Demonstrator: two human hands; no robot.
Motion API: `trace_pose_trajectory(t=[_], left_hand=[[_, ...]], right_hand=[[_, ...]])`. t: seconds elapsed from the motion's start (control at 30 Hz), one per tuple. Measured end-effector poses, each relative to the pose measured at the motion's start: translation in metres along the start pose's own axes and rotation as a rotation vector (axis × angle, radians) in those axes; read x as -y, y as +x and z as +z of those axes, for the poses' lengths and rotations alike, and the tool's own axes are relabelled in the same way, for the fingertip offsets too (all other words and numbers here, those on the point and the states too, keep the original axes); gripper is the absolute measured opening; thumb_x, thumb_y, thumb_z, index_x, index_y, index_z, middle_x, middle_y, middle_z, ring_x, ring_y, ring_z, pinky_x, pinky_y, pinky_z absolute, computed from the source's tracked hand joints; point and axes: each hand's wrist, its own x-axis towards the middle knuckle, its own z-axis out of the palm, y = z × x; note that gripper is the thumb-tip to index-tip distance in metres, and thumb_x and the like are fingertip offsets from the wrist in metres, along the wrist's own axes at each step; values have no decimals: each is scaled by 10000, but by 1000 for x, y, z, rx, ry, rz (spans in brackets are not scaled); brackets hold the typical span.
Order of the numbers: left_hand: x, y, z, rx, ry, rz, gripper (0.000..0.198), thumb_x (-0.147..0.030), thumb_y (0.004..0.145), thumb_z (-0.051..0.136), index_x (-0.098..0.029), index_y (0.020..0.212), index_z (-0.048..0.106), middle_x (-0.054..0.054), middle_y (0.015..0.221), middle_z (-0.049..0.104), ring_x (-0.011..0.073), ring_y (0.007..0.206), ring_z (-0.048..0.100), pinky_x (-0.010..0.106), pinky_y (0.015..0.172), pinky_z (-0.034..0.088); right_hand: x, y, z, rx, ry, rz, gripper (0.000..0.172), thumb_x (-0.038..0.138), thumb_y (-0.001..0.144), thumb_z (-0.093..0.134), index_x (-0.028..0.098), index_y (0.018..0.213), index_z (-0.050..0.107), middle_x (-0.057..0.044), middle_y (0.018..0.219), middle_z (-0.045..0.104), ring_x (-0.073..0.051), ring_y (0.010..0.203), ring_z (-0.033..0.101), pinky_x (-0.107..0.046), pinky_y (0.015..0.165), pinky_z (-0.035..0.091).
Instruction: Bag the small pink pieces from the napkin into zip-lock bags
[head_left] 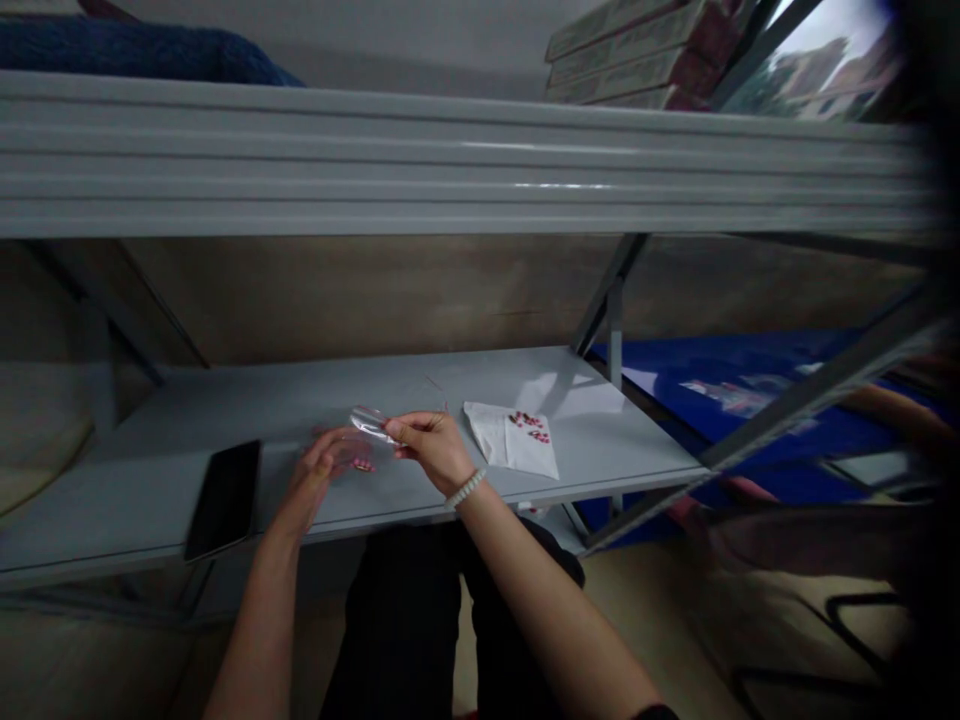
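Observation:
My right hand (433, 447), with a white bead bracelet on the wrist, pinches the top of a small clear plastic bag (373, 424) above the grey shelf (300, 400). My left hand (319, 468) is curled at the bag's lower end, fingers closed on it. A few small red pieces (363, 465) show inside the bag near my left fingers. To the right lies a white paper sheet (502, 445) with several small red pieces (531, 426) on it.
A black phone (223, 497) lies on the shelf's left front. A thick grey shelf beam (450, 160) runs overhead with stacked boxes (637, 50) on top. A diagonal metal brace (810, 395) and blue surface (750, 400) sit to the right. Another person's arm (892, 410) shows far right.

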Motion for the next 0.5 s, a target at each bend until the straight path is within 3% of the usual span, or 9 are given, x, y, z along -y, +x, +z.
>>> trace_pose_trajectory(t=[0.07, 0.13, 0.27, 0.33, 0.5], left_hand=[[1, -6, -18, -6, -50, -55, 563, -505, 649, 758, -167, 1065, 585, 79, 891, 714, 229, 791, 685, 359, 758, 532], [5, -8, -32, -88, -27, -86, 502, -389, 650, 790, -169, 1044, 570, 35, 805, 709, 176, 690, 679, 313, 715, 531], [13, -7, -55, -202, 135, -52, 466, -373, 666, 773, -161, 1021, 558, 8, 723, 700, 130, 596, 642, 259, 638, 517], [17, -5, -65, -216, 269, -26, 445, -398, 683, 747, -161, 1012, 564, 6, 683, 691, 140, 586, 639, 257, 607, 513], [26, 0, -79, -240, 651, 50, 338, -437, 736, 657, -178, 944, 595, 47, 816, 703, 193, 707, 687, 306, 660, 550]], right_hand=[[-12, 7, 10, -3, 107, 83, 343, 378, 478, 860, 139, 684, 725, -2, 633, 659, -81, 549, 555, -217, 537, 503], [-27, 12, 13, -18, 118, 156, 349, 359, 482, 861, 129, 700, 715, -9, 643, 661, -96, 570, 587, -240, 571, 535], [-54, 18, 13, -43, -204, 217, 165, 272, 667, 737, 129, 740, 697, -33, 684, 688, -134, 605, 634, -263, 578, 542], [-64, 20, 13, -48, -358, 196, 38, 177, 682, 690, 142, 696, 691, -22, 657, 688, -129, 591, 620, -248, 577, 519], [-72, 23, 14, -20, -664, 83, 129, 36, 613, 666, 159, 640, 696, -17, 656, 699, -141, 660, 638, -226, 657, 475]])
